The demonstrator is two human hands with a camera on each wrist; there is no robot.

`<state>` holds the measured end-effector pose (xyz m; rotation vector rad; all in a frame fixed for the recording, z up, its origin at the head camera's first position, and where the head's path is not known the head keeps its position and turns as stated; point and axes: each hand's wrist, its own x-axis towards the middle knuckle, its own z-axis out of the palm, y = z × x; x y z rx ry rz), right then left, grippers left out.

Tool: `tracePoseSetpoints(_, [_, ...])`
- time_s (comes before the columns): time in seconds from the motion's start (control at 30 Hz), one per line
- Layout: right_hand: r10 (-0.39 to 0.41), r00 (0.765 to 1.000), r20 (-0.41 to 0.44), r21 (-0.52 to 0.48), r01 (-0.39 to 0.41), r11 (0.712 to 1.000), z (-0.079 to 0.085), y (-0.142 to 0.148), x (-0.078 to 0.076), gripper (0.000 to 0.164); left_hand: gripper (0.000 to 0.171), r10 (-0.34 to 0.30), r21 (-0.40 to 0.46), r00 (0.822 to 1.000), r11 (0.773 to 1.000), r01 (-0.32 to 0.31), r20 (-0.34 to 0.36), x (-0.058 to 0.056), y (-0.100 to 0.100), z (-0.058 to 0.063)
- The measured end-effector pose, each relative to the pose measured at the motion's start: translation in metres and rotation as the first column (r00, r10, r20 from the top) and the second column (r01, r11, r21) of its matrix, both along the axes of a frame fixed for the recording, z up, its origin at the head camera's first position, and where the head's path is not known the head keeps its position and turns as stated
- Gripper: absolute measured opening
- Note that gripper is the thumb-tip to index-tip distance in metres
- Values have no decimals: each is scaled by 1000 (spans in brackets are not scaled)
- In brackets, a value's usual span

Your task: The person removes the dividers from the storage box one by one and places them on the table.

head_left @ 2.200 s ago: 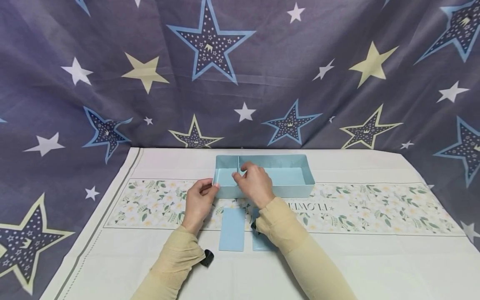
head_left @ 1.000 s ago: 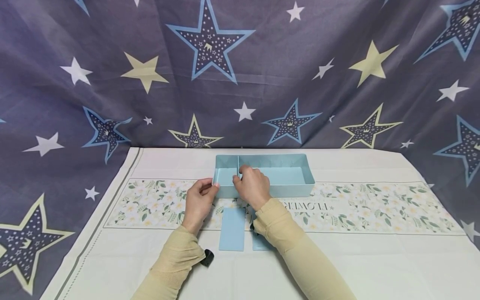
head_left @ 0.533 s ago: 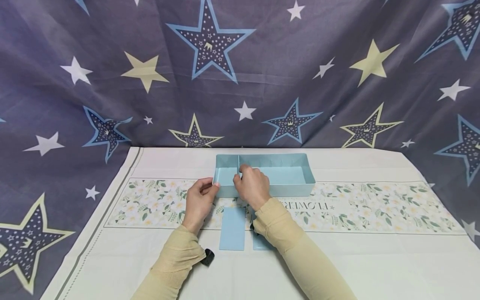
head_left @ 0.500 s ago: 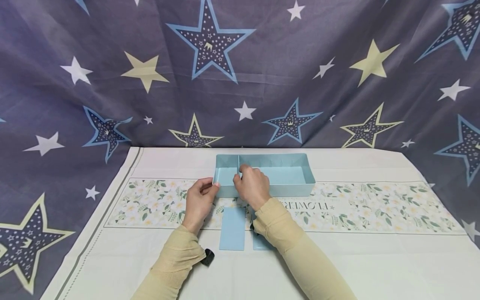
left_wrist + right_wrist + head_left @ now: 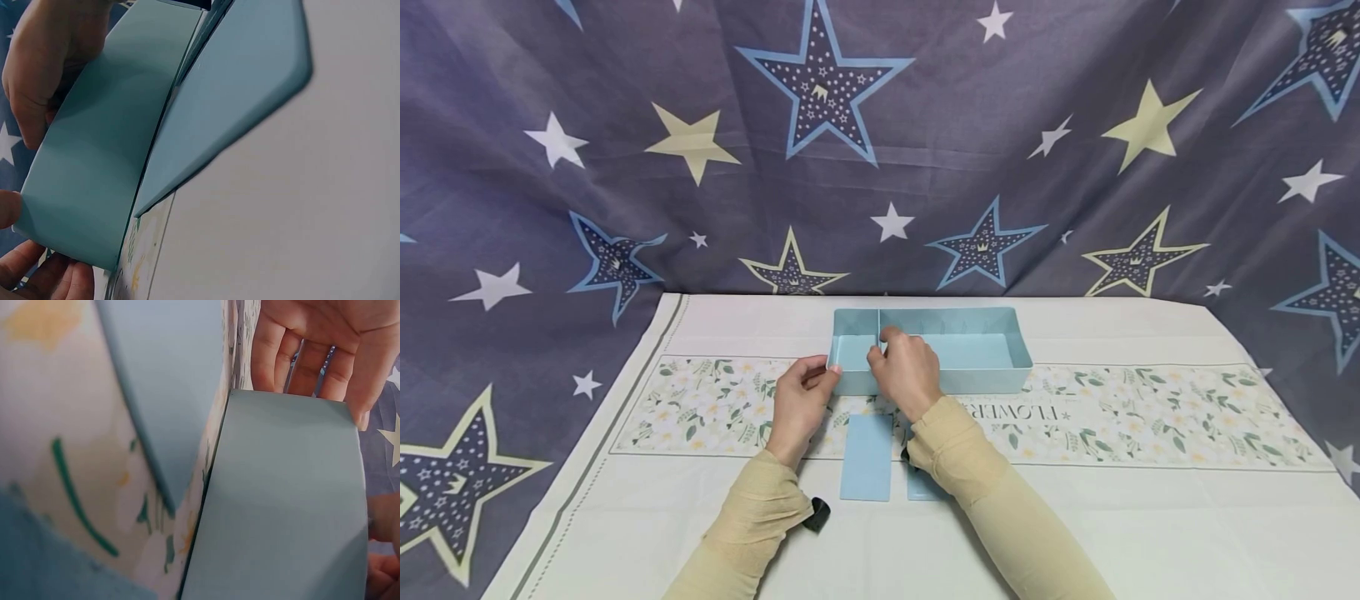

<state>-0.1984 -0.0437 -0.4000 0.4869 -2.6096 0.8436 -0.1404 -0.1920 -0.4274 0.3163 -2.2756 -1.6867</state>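
A long light-blue plastic box [image 5: 970, 382] stands on the table, with an upright divider [image 5: 877, 327] parting a small left compartment from a longer right one. My left hand [image 5: 800, 408] grips the box's front left corner, thumb at the rim and fingers along the end wall. Reaching over the front wall, my right hand [image 5: 907, 375] pinches the divider near its front end between thumb and index finger. The fingertips are partly hidden behind the hand. In the left wrist view the front wall [image 5: 106, 144] fills the space between both hands.
Two flat light-blue panels lie before the box: the left panel [image 5: 867, 458] in full sight, the right panel [image 5: 922, 485] partly under my right sleeve. A floral printed strip [image 5: 1150, 417] crosses the white tablecloth [image 5: 1150, 533]. Behind hangs a star-patterned curtain [image 5: 925, 125].
Since the earliest frame my right hand has shifted slightly left, its thumb and index finger drawing closer together at the divider. My left hand, the box and the panels stay in place.
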Motion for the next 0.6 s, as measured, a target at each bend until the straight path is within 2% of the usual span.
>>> tracePoseSetpoints(0.6, [-11,995,-96,-65,4,998,0,-2,-1,16,35,14,4,999,1000,-14,-37,-2,1,-5])
